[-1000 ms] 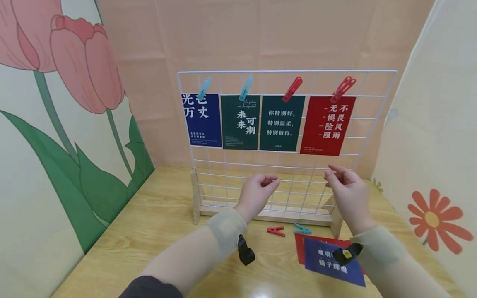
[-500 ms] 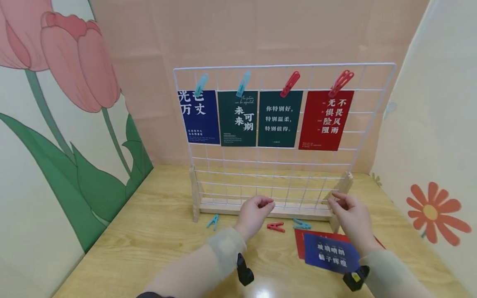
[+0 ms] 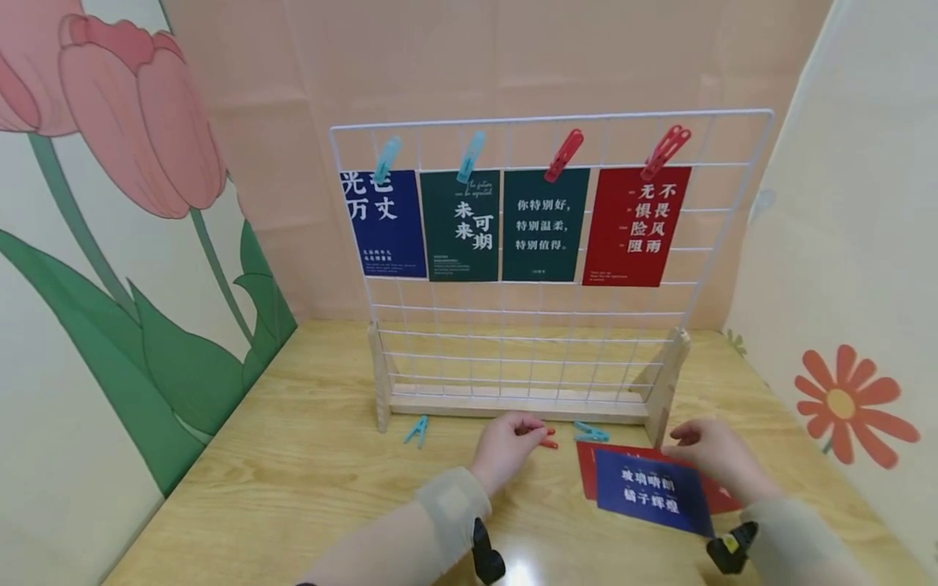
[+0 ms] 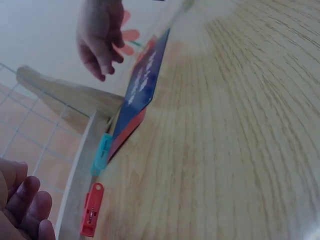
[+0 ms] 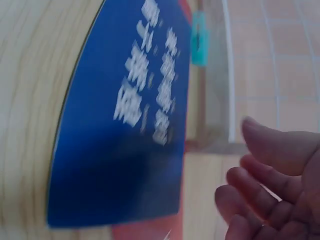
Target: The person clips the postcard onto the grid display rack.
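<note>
My left hand (image 3: 509,449) is low over the table, overlapping a red clothespin (image 3: 550,439) in the head view. In the left wrist view that red clothespin (image 4: 92,210) lies on the wood, apart from the loosely bent fingers. My right hand (image 3: 721,456) hovers at the right edge of two stacked cards, its thumb and fingers apart and holding nothing. On top is a blue card (image 3: 648,492) with white characters; beneath it a red card (image 3: 589,472) sticks out. A light-blue clothespin (image 3: 590,432) lies just behind them.
A white wire grid (image 3: 550,309) stands in a wooden base (image 3: 513,407). Clothespins hold a blue card (image 3: 392,244), two green cards and a red card (image 3: 630,252) on it. Another light-blue clothespin (image 3: 416,431) lies at left. A wall with a painted flower (image 3: 841,403) borders the right side.
Both hands have come down from in front of the grid toward the table, the right one also moving rightward to the cards. The hanging cards keep their places on the grid.
</note>
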### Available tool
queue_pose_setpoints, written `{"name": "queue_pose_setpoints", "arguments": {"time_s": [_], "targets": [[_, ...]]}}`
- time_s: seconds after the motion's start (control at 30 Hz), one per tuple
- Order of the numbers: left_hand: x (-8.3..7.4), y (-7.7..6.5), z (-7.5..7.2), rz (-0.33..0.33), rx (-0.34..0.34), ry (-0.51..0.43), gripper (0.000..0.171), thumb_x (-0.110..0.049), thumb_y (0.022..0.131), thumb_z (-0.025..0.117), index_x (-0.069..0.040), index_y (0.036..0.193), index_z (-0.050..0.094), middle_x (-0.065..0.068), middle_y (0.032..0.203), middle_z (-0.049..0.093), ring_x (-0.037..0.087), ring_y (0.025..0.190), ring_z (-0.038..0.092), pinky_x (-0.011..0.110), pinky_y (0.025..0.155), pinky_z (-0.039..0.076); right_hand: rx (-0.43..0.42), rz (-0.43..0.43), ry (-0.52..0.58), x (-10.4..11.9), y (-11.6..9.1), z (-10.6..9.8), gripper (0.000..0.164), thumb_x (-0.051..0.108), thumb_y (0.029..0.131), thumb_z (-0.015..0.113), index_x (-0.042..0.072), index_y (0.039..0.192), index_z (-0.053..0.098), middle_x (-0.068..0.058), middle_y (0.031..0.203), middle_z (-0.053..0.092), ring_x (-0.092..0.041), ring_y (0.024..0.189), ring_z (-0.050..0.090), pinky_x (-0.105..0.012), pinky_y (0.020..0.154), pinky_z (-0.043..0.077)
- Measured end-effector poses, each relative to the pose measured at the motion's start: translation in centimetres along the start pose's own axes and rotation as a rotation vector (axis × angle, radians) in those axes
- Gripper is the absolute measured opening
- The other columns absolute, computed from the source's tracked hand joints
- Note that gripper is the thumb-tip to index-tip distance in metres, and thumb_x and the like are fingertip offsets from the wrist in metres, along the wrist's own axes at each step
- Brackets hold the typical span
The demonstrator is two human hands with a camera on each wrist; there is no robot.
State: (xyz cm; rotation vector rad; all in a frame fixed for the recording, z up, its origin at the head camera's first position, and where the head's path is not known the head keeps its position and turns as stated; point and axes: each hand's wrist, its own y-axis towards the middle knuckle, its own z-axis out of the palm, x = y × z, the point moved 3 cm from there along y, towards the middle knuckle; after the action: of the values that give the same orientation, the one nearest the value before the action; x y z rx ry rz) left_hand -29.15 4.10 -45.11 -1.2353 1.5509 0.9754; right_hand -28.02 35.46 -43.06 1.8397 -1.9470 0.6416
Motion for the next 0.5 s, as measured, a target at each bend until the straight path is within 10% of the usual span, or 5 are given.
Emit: {"name": "queue_pose_setpoints", "arguments": {"time_s": [0.5], "targets": [[2.5, 1.0, 1.1, -0.041, -0.042, 0.105, 0.005, -0.02, 0.087, 0.072, -0.017, 0.092, 0.072, -0.008, 0.088, 0.061, 0.013, 0.077, 0.052, 0.028, 0.067, 0.044, 0.178, 0.147, -0.033, -4.5, 1.2, 1.3, 0.058, 0.031, 0.072, 0.084, -0.007, 0.107, 0.059, -0.015, 0.096, 0.062, -0.031, 0.089, 0.057, -0.057, 0.083, 0.043]]}}
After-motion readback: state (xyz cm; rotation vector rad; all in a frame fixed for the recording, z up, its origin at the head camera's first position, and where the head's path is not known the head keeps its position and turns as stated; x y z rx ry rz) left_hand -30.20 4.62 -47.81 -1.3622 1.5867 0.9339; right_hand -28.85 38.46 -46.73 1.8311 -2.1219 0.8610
